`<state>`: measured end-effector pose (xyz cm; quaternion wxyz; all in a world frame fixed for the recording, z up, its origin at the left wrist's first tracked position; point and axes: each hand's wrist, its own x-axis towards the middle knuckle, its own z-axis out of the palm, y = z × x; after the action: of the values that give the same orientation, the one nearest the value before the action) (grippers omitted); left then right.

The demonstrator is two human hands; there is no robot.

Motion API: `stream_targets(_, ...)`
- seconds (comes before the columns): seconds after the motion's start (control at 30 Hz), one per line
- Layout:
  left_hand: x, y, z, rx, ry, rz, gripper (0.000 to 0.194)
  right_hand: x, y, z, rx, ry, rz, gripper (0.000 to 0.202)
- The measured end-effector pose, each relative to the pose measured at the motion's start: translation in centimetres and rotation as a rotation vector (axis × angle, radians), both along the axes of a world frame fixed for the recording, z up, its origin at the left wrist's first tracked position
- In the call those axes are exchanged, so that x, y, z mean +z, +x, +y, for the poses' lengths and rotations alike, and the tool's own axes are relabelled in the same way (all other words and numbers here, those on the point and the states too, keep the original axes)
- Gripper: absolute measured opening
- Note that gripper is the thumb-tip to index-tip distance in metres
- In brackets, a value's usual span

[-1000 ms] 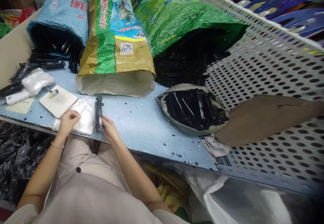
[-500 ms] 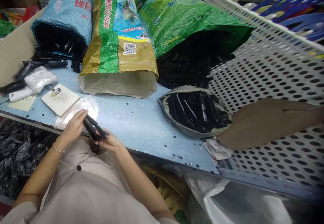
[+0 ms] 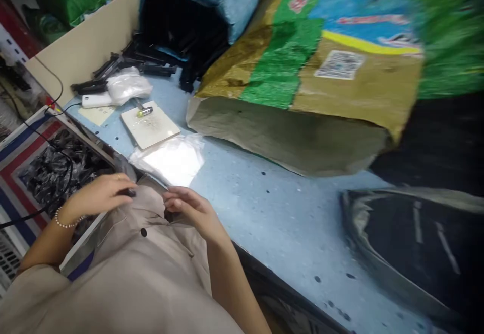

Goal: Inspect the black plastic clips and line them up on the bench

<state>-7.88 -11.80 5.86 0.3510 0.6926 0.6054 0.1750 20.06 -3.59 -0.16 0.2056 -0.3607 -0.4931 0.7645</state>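
Just now the hands have drawn apart: the left hand (image 3: 100, 195), palm down with fingers bent, has swung left off the bench (image 3: 242, 193), the dark part (image 3: 129, 192) showing between thumb and fingers, so that hand alone seems to carry it. The right hand (image 3: 196, 213) is half curled beside the bench edge; whether it holds anything I cannot tell. Beyond its fingertips lie clear bags (image 3: 174, 161), and farther off, a gold-and-green sack (image 3: 351, 102).

Open blue tabletop (image 3: 280, 218) midway, plastic bags (image 3: 174, 160) left, black-filled bag (image 3: 378, 268) right, gold sack (image 3: 340, 94) blocking beyond
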Motion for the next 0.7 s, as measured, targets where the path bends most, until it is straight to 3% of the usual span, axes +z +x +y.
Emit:
stream_targets(0.07, -2.6, -4.4, -1.4, 0.219, -0.27, 0.151, 0.031, -0.5, -0.3, 0.3, -0.13, -0.005, -0.062, 0.033)
stream_targets(0.1, -4.6, -6.2, -2.1, 0.334, -0.458, 0.215, 0.025, -0.9, -0.5, 0.4, -0.187, -0.016, -0.079, 0.033)
stream_targets(0.17, -8.8, -8.4, -3.6, 0.437, -0.668, 0.266, 0.021, -1.8, -0.9, 0.4, -0.244, -0.056, -0.081, 0.035)
stream_targets(0.27, -14.0, -8.6, -5.8, 0.487, -0.799, 0.259, 0.032, -3.1, -1.0, 0.3, -0.243, -0.103, -0.068, 0.037)
stream_targets(0.37, -16.7, -7.2, -7.0, 0.492, -0.799, 0.219, 0.039, -4.0, -0.5, 0.1, -0.253, -0.12, -0.071, 0.038)
stream_targets(0.43, -17.1, -6.4, -6.4, 0.47, -0.741, 0.176, 0.036, -4.4, 0.1, 0.0, -0.29, -0.14, -0.063, 0.039)
stream_targets(0.5, -16.5, -5.6, -4.7, 0.417, -0.652, 0.123, 0.028, -4.6, 0.8, 0.2, -0.326, -0.161, -0.045, 0.041)
stream_targets(0.6, -13.8, -3.6, -0.4, 0.256, -0.488, -0.032, 0.022, -4.8, 2.0, 1.2, -0.365, -0.135, -0.034, 0.041)
stream_targets(0.7, -10.0, 0.1, 5.0, 0.069, -0.262, -0.357, 0.031, -5.1, 3.9, 3.7, -0.473, -0.016, -0.055, 0.041)
